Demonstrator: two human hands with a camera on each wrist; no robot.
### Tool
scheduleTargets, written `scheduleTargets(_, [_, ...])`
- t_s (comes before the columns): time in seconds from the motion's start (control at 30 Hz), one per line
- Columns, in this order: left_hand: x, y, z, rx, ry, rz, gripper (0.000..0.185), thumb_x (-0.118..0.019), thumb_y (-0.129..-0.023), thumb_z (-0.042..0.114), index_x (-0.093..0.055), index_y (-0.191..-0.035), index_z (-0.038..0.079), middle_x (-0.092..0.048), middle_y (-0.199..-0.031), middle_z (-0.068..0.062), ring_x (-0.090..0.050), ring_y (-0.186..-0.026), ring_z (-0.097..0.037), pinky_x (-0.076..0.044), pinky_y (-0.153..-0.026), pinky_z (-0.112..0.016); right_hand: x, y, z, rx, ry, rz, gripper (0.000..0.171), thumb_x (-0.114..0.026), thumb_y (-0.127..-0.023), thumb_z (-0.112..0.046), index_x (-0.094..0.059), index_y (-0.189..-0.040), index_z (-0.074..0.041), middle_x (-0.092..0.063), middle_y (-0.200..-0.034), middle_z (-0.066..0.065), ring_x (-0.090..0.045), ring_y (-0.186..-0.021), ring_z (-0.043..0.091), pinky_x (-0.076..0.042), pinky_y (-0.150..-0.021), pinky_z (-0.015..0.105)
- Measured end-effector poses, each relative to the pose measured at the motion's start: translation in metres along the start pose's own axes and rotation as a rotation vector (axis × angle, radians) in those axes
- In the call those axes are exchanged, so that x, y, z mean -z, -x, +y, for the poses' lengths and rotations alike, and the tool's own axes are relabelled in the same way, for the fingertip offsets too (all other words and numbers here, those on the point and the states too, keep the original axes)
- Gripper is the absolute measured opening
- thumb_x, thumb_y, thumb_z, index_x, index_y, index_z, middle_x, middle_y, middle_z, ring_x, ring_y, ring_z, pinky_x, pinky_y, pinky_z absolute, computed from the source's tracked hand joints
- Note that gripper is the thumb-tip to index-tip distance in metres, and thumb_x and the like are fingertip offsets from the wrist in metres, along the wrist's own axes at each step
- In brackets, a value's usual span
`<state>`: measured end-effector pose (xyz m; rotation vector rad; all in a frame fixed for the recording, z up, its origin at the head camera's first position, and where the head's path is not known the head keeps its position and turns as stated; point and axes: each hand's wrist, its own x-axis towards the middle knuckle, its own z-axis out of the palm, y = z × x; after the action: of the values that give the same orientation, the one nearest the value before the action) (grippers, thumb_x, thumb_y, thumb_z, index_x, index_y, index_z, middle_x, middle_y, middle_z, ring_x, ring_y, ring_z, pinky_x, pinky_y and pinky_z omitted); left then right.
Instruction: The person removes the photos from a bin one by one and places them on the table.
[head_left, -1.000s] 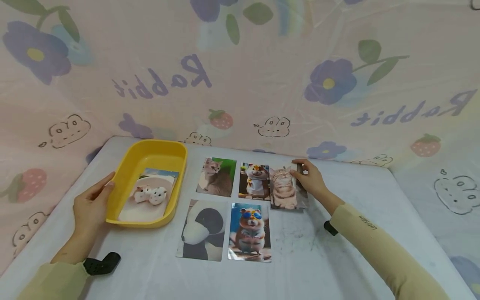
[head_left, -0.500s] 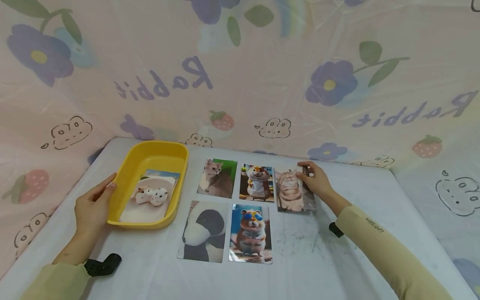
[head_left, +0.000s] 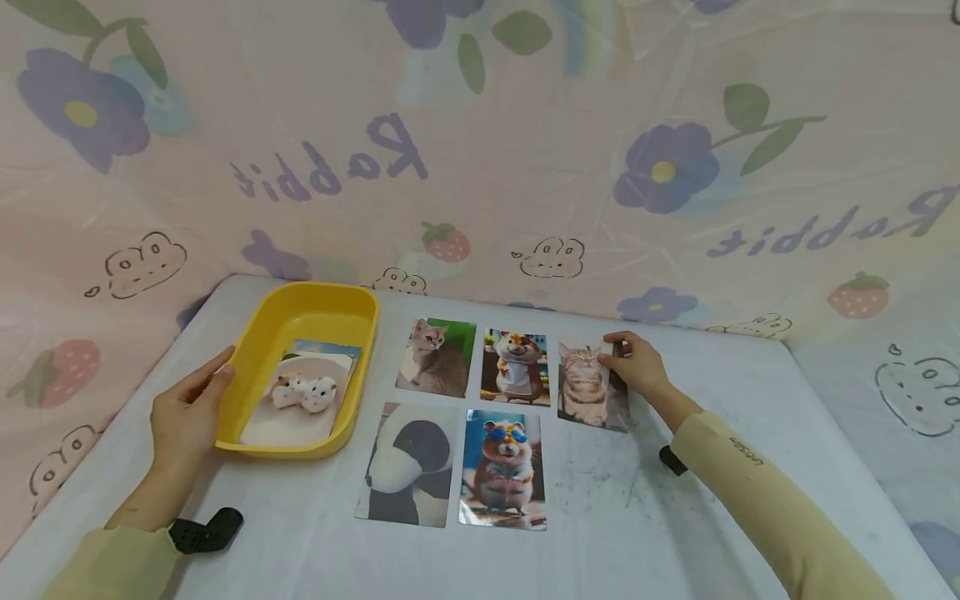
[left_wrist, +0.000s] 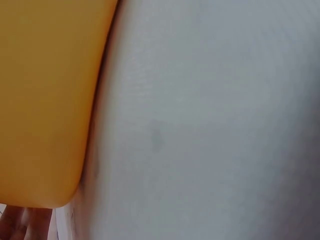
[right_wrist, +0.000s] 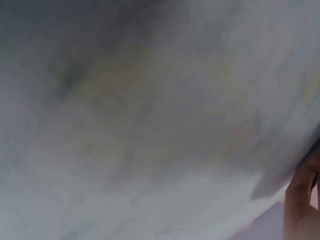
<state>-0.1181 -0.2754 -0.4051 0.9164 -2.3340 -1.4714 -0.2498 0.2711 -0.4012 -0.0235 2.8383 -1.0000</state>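
At the yellow plastic tray (head_left: 300,452) on the left, my left hand (head_left: 180,425) grips the left wall, thumb near the rim. A photo card of two small white-and-brown animals (head_left: 300,410) tops other cards inside. My right hand (head_left: 637,368) pinches the right edge of a striped cat photo card (head_left: 582,388), partly covering it. That card lies at the right end of the upper row, beside a card of a hamster in an apron (head_left: 516,367). The left wrist view shows the tray's side (left_wrist: 45,100); the right wrist view catches only some fingers (right_wrist: 300,200).
A cat card with green background (head_left: 437,357) ends the upper row at left. Below lie a panda card (head_left: 407,465) and a card of a hamster in sunglasses (head_left: 502,468). The white table (head_left: 637,533) meets a patterned cloth backdrop (head_left: 480,192) behind.
My right hand has moved the striped cat card rightward, off the apron hamster card's edge, leaving a narrow gap between them. The left hand and tray stay put.
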Motion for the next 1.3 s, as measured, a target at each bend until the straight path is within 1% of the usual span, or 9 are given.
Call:
scheduleTargets(0.17, [0.001, 0.000, 0.000, 0.010, -0.004, -0.003, 0.041, -0.050, -0.096, 0.047, -0.052, -0.135, 0.036, -0.051, -0.142, 0.006, -0.047, -0.120, -0.003, -0.041, -0.095, -0.010, 0.002, 0.000, 0.001, 0.016, 0.001, 0.013, 0.050, -0.059, -0.094, -0.020, -0.045, -0.138, 0.001, -0.047, -0.131, 0.035, -0.048, -0.120, 0.047, -0.046, -0.092, 0.055])
scheduleTargets(0.23, [0.001, 0.000, 0.000, 0.011, 0.003, -0.003, 0.041, -0.050, -0.096, 0.047, -0.052, -0.135, 0.036, -0.051, -0.142, 0.007, -0.048, -0.118, -0.002, -0.041, -0.092, -0.008, 0.003, 0.000, 0.001, 0.015, -0.001, 0.015, 0.052, -0.059, -0.094, -0.020, -0.043, -0.139, 0.002, -0.047, -0.132, 0.035, -0.047, -0.121, 0.047, -0.045, -0.093, 0.056])
scheduleTargets(0.37, [0.002, 0.000, -0.001, 0.004, 0.026, -0.004, 0.041, -0.052, -0.095, 0.046, -0.053, -0.135, 0.034, -0.053, -0.140, 0.008, -0.049, -0.108, 0.003, -0.040, -0.079, 0.000, 0.005, 0.000, 0.003, 0.005, -0.008, 0.010, 0.055, -0.059, -0.094, -0.020, -0.041, -0.141, 0.003, -0.046, -0.132, 0.034, -0.046, -0.122, 0.047, -0.044, -0.095, 0.056])
scheduleTargets(0.5, [0.003, 0.000, -0.001, -0.003, 0.038, -0.006, 0.041, -0.052, -0.095, 0.046, -0.054, -0.135, 0.034, -0.054, -0.139, 0.010, -0.048, -0.106, 0.004, -0.039, -0.077, 0.001, 0.008, 0.000, 0.003, -0.007, -0.006, 0.005, 0.057, -0.059, -0.094, -0.022, -0.040, -0.141, 0.004, -0.045, -0.133, 0.034, -0.045, -0.123, 0.047, -0.044, -0.096, 0.056])
scheduleTargets(0.6, [0.003, 0.001, -0.001, -0.002, 0.038, -0.007, 0.041, -0.052, -0.095, 0.045, -0.054, -0.134, 0.034, -0.054, -0.138, 0.010, -0.048, -0.105, 0.004, -0.039, -0.077, 0.001, 0.009, 0.002, 0.001, -0.013, -0.010, 0.042, 0.055, -0.059, -0.094, -0.021, -0.041, -0.139, 0.005, -0.045, -0.134, 0.034, -0.045, -0.123, 0.047, -0.044, -0.095, 0.056])
scheduleTargets(0.73, [0.004, 0.000, -0.001, 0.000, 0.020, -0.009, 0.041, -0.051, -0.096, 0.046, -0.053, -0.135, 0.035, -0.053, -0.140, 0.009, -0.048, -0.109, 0.002, -0.039, -0.078, 0.000, 0.006, 0.004, -0.006, 0.027, -0.029, 0.128, 0.047, -0.059, -0.094, -0.017, -0.048, -0.134, 0.005, -0.048, -0.132, 0.032, -0.047, -0.120, 0.045, -0.045, -0.093, 0.054])
scheduleTargets(0.87, [0.004, -0.001, -0.001, 0.002, 0.009, -0.008, 0.041, -0.051, -0.096, 0.047, -0.053, -0.135, 0.036, -0.052, -0.142, 0.007, -0.048, -0.115, 0.000, -0.040, -0.081, -0.001, -0.002, 0.008, -0.021, 0.062, -0.060, 0.154, 0.041, -0.058, -0.093, -0.015, -0.053, -0.129, 0.005, -0.051, -0.129, 0.030, -0.049, -0.117, 0.043, -0.044, -0.093, 0.054])
scheduleTargets(1.1, [0.002, 0.001, 0.000, -0.009, 0.015, 0.014, 0.041, -0.052, -0.096, 0.045, -0.054, -0.135, 0.032, -0.054, -0.140, 0.005, -0.049, -0.105, 0.004, -0.039, -0.078, 0.000, -0.030, 0.011, -0.045, 0.079, -0.140, 0.106, 0.035, -0.055, -0.096, -0.014, -0.056, -0.127, 0.001, -0.051, -0.127, 0.024, -0.050, -0.115, 0.038, -0.045, -0.094, 0.050])
scheduleTargets(1.3, [-0.001, 0.001, 0.000, -0.012, 0.013, 0.013, 0.041, -0.052, -0.096, 0.045, -0.055, -0.134, 0.032, -0.054, -0.140, 0.004, -0.049, -0.105, 0.004, -0.039, -0.077, 0.000, -0.057, 0.011, -0.070, 0.133, -0.242, 0.083, 0.031, -0.056, -0.095, -0.013, -0.058, -0.124, -0.001, -0.053, -0.124, 0.021, -0.052, -0.112, 0.034, -0.045, -0.094, 0.046])
